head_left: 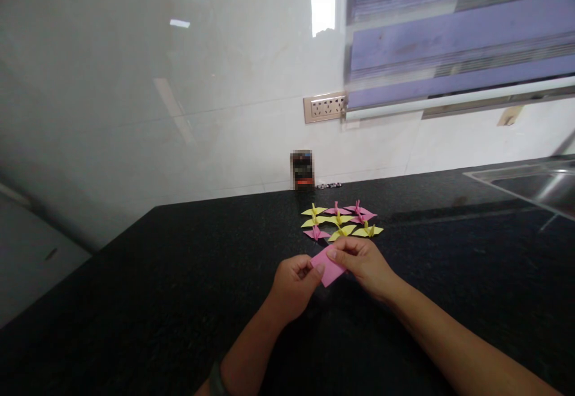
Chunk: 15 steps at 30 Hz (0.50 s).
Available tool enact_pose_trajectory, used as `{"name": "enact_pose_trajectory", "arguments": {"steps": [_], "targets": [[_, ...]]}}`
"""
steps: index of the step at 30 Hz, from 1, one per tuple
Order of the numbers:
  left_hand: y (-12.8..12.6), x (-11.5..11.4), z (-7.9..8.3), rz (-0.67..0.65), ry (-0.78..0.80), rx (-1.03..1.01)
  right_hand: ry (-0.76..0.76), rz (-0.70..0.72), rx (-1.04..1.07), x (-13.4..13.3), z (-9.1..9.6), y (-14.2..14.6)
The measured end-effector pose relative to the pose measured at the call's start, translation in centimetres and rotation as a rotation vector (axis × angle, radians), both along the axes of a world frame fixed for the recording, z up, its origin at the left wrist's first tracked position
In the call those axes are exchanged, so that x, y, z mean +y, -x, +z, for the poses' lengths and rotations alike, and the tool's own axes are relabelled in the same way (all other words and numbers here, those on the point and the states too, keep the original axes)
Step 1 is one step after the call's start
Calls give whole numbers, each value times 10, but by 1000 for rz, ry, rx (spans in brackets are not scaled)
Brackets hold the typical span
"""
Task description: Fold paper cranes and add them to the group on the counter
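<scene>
A small pink square of paper (331, 269) is pinched between both hands above the dark counter. My left hand (296, 285) grips its left corner, thumb on top and fingers curled beneath. On the paper's upper right edge, my right hand (363, 262) closes with its thumb on the front face. Just beyond the hands stand several folded paper cranes in rough rows, some yellow like the yellow crane (341, 232), others pink like the pink crane (316, 233). The undersides of the fingers behind the paper are hidden.
The black speckled counter (179, 276) meets a pale tiled wall. A blurred dark box (302, 169) stands against that wall beside a small beaded strand (329, 186). At the right is a metal sink (539, 186). A socket panel (324, 107) is above, near purple slatted panels (449, 36).
</scene>
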<state>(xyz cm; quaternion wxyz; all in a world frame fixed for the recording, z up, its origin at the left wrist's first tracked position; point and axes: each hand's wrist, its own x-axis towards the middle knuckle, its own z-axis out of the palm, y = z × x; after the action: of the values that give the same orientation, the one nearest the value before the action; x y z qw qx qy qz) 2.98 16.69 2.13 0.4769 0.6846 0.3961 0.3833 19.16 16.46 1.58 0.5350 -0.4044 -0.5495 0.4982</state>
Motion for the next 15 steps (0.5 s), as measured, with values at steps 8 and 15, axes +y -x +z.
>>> {"name": "enact_pose_trajectory", "arguments": {"steps": [8, 15], "targets": [[2, 1, 2, -26, -41, 45, -23, 12, -13, 0, 1, -1], [0, 2, -5, -35, 53, 15, -28, -16, -39, 0, 4, -1]]}}
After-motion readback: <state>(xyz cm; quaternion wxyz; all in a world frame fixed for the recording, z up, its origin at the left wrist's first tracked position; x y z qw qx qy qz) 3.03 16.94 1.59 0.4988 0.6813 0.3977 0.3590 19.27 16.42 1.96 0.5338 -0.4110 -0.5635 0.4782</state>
